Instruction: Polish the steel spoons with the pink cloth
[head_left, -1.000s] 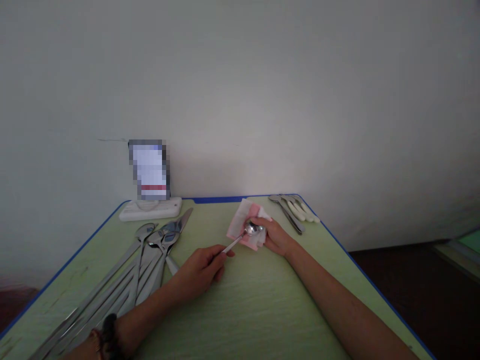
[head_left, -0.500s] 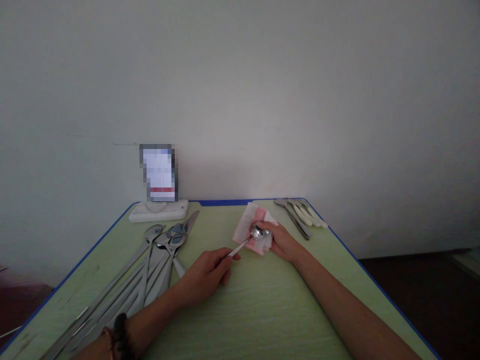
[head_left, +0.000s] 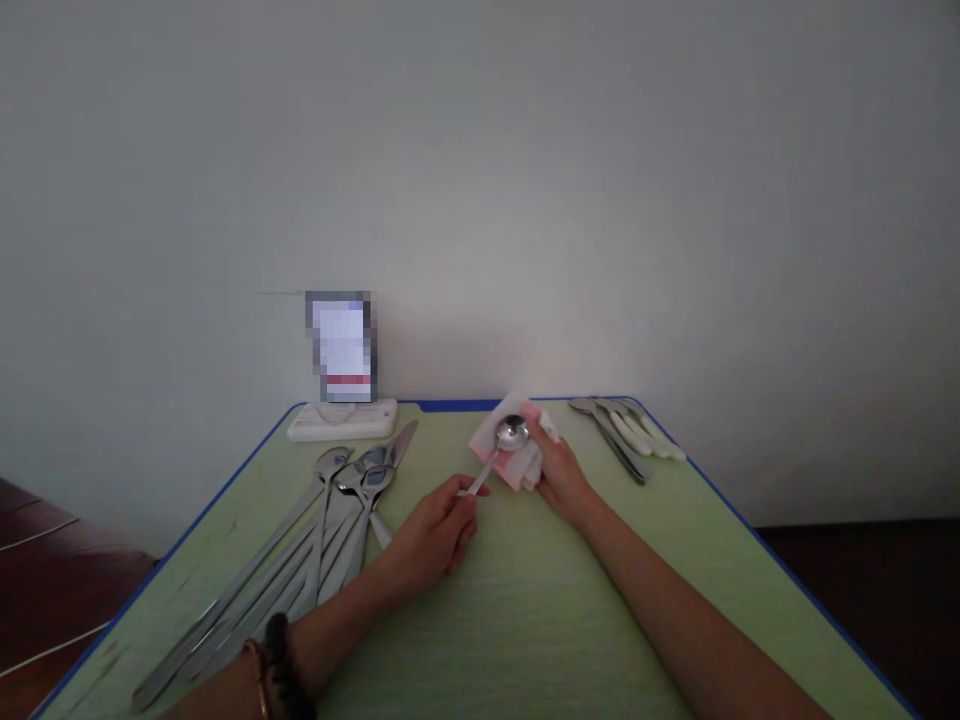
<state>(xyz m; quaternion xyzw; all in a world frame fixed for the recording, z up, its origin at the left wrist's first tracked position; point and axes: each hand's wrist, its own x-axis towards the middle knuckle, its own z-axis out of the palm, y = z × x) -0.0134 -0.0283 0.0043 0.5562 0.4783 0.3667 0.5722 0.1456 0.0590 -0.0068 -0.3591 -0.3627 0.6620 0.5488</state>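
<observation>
My left hand (head_left: 433, 532) is closed around the handle of a shiny metal spoon (head_left: 511, 433), whose bowl points up and away from me. Behind that bowl, a folded pink-and-white cloth (head_left: 530, 466) is gripped in my right hand (head_left: 566, 478). The right thumb lies by the bowl's right edge; the other right fingers are mostly hidden behind the cloth. Near my left forearm lies a pile of metal cutlery (head_left: 330, 530), with several long-handled spoons and a knife (head_left: 405, 443).
At the table's back right lie several more utensils (head_left: 622, 440), some with cream handles. A blurred upright screen (head_left: 345, 345) stands at the back left on a white base (head_left: 343, 420). The green table (head_left: 555, 620) has a blue edge and meets a plain wall (head_left: 525, 200).
The spoon and cloth have risen slightly, and the spoon stands steeper. My right thumb has slid from the bowl's face to its edge. The table scene has shifted right in view.
</observation>
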